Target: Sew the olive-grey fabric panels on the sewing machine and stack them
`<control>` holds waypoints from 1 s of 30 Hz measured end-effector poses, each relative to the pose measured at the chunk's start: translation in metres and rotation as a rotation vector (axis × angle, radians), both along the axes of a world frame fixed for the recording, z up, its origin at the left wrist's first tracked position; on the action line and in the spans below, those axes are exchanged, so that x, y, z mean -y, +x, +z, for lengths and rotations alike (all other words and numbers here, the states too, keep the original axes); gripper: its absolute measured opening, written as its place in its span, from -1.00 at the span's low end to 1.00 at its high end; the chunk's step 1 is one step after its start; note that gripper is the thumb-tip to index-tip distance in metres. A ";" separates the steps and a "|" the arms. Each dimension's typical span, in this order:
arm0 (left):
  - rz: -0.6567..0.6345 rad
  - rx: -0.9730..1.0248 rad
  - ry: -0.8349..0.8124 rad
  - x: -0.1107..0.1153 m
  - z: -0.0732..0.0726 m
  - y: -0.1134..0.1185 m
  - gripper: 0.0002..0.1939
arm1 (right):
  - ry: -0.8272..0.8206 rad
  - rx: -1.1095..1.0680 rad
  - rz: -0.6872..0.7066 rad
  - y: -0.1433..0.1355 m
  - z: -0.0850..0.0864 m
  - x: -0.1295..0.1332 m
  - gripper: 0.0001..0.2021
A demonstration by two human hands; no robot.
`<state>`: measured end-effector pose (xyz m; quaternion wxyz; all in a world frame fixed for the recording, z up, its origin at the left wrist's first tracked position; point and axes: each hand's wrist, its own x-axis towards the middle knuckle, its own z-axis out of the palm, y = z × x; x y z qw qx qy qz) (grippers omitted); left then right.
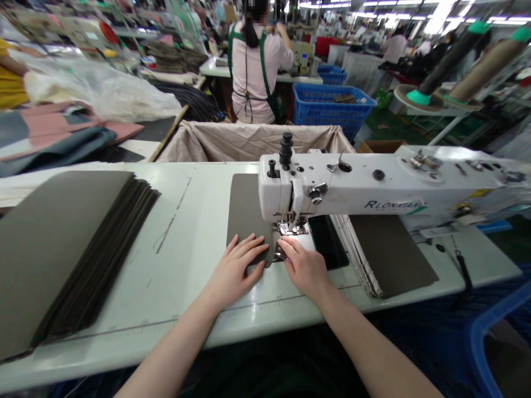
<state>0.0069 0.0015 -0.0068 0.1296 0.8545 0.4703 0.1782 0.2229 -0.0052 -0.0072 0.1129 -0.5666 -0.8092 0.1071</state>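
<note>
one grey-brown panel (248, 202) lies flat on the table (191, 232), its near right part at the presser foot of one white sewing machine (348, 182). two bare hands are on it: the left hand (235, 275) rests palm down near the panel's near edge, its fingers spread wide and gripping nothing; the right hand (309, 271) sits just in front of the foot, its fingers close together with the tips at the panel's edge, and whether they pinch it one cannot tell. two stacks of similar panels flank the work, one large left stack (70, 221) and one smaller right stack (394, 251), too tight to count by the sheet. one dark flat slab (327, 240) lies between the machine's foot and the smaller stack. beyond the table are one cloth-lined bin (249, 141), one person in a pink top (255, 72) with back turned, and, at right, two thread cones (452, 61).
</note>
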 end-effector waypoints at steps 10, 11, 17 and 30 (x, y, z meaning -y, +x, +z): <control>0.044 -0.027 0.036 -0.001 -0.007 0.001 -0.54 | 0.003 -0.008 0.007 0.001 0.000 0.000 -0.50; 0.048 -0.033 0.038 -0.002 -0.007 0.001 -0.52 | 0.003 -0.009 0.007 0.000 0.000 0.000 -0.50; 0.073 -0.070 0.050 -0.003 -0.010 0.001 -0.46 | 0.008 -0.024 0.001 0.001 0.000 0.000 -0.51; 0.077 -0.104 0.055 -0.003 -0.010 0.002 -0.43 | 0.016 -0.032 0.003 0.001 -0.002 0.000 -0.53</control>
